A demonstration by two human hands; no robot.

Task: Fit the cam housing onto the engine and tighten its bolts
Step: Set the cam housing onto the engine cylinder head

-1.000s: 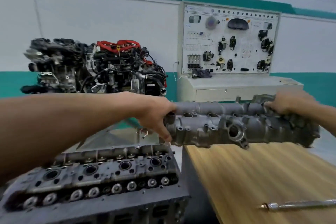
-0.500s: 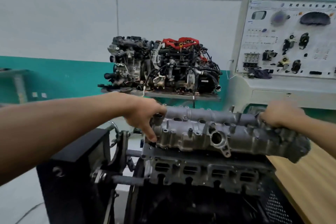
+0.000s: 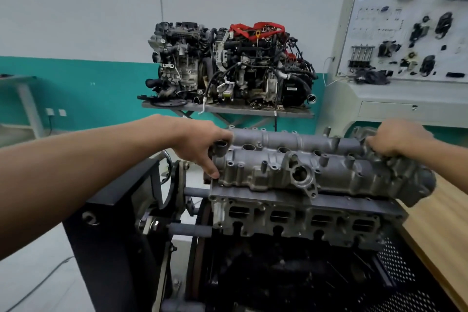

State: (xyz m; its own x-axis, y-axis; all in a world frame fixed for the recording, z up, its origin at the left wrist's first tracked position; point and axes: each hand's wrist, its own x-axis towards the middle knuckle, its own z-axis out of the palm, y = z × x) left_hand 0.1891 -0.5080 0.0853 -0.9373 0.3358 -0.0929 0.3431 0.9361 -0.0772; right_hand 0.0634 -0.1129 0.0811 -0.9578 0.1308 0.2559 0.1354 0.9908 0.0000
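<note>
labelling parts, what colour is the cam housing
Dull silver-grey bare metal, the cam housing; head view shows it best.

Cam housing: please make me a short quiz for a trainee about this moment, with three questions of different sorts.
1. True or false: the left hand and the right hand both grip the cam housing.
2. The left hand grips the cam housing at: A. its left end B. its middle C. its right end
3. Fill in: the cam housing is directly above the ___.
Key: 1 true; 2 A; 3 engine.
</note>
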